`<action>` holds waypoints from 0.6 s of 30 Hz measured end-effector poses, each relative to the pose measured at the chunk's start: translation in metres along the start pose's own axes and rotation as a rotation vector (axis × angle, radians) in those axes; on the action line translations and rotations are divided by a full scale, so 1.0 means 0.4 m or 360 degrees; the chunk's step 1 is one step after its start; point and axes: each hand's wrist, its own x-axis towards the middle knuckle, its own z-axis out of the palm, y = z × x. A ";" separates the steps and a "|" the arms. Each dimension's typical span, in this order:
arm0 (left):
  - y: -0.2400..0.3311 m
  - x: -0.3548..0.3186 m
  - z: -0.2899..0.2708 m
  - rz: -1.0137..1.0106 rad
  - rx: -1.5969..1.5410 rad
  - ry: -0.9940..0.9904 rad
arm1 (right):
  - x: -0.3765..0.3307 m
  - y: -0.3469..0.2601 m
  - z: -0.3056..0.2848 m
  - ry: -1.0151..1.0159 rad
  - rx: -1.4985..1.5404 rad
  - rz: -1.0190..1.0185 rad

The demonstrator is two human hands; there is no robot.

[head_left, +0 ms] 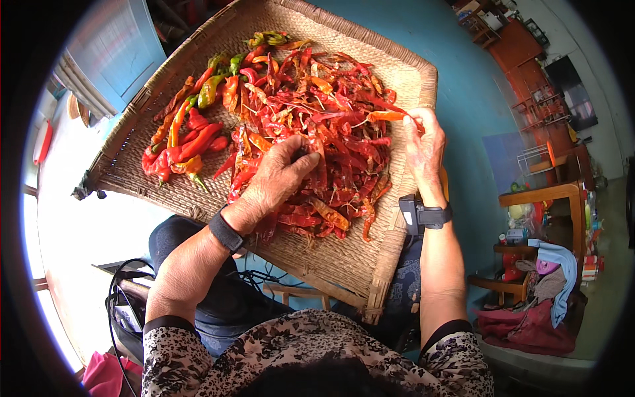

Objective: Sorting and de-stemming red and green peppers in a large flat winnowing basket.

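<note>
On the person's lap, 1 flat square tray of woven brown bamboo [344, 264] carries a heap of dried, wrinkled red chilli peppers [331, 132]. Left hand [274, 178] rests palm-down in the heap, fingers curled onto peppers. Right hand [423, 149], at the tray's right rim, pinches 1 long orange-red chilli [387, 116] between its fingertips.

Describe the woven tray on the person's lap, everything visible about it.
The woven tray is a large, flat, squarish basket of tan plaited strips with a thicker bound rim, worn-looking. It rests tilted across the person's lap. A wide heap of dried red chillies covers its middle; fresher red, orange and green ones lie in a separate cluster at its left. The left hand presses into the heap; the right hand is at the right rim, pinching a chilli.
</note>
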 end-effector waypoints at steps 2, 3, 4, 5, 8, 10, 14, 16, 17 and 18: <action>0.012 0.001 -0.002 -0.0029 -0.0038 0.0022 | -0.012 0.006 -0.033 -0.0162 0.0022 0.0175; 0.016 0.003 0.000 -0.0025 -0.0045 0.0036 | -0.019 0.010 -0.047 -0.0327 0.0052 0.0345; 0.031 0.000 0.008 -0.0056 -0.0070 0.0055 | -0.029 0.021 -0.053 -0.0348 0.0129 0.0345; 0.032 0.003 0.007 -0.0072 -0.0054 0.0037 | -0.032 0.031 -0.062 -0.0335 0.0123 0.0355; 0.032 0.011 0.003 -0.0108 0.0044 -0.0038 | -0.033 0.027 -0.094 -0.0095 0.0633 0.0416; 0.027 0.009 0.006 -0.0102 0.0018 -0.0010 | -0.035 0.044 -0.130 0.0093 0.0544 0.0475; -0.016 0.021 -0.003 0.0003 0.0086 0.0011 | -0.044 0.126 -0.207 0.0356 0.0185 0.0543; -0.004 0.020 0.002 -0.0030 0.0091 0.0000 | -0.052 0.168 -0.248 0.0331 -0.0051 0.0592; 0.002 0.021 0.004 -0.0062 0.0093 -0.0004 | -0.061 0.185 -0.257 0.0336 -0.0057 0.0591; 0.007 0.023 0.008 -0.0058 0.0090 -0.0009 | -0.072 0.198 -0.264 0.0240 -0.0651 0.0330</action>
